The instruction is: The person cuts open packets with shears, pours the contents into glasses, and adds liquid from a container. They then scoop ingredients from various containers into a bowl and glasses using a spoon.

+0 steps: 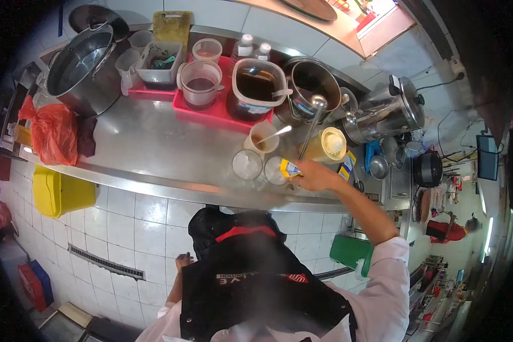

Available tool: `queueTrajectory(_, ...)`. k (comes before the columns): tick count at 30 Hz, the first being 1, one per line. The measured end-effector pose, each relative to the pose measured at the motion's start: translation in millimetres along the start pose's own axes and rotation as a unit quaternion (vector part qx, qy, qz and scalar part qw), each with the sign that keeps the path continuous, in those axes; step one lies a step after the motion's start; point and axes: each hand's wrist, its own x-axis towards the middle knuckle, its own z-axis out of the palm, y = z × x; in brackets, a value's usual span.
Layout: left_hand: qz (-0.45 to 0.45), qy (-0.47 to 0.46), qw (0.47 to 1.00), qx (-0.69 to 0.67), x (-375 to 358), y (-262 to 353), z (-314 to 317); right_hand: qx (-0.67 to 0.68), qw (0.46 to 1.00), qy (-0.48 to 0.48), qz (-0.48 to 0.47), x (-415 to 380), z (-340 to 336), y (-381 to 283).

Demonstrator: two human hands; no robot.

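Observation:
My right hand (314, 175) is closed around a small yellow and blue packet (290, 169), tilted over the mouth of a glass (275, 171). To its left stands another glass (247, 165) with something pale in it. Just behind them is a plastic cup (263, 137) of brown liquid with a white spoon (276, 134) in it. A pale yellow container (328, 145) is close behind my right hand. Away from the counter, my left hand (183, 260) hangs low by my side, its fingers loosely apart, holding nothing visible.
A steel counter (154, 137) carries a red tray (222, 107) with a tub of dark liquid (256, 85). Behind are a steel pot (312, 80) with a ladle (313, 119) and a large pot (85, 68). A red plastic bag (51, 134) lies left; a yellow bin (62, 191) stands below.

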Motion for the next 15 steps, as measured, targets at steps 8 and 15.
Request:
queueTrajectory(8,0.364,-0.228,0.9,-0.078,-127,309,-6,0.671,0.716,0.193,0.001,-28,78,-22)
queueTrajectory(15,0.489,-0.27,0.829,0.018,-174,411,137,0.484,0.728,0.476,0.101,-53,163,-58)
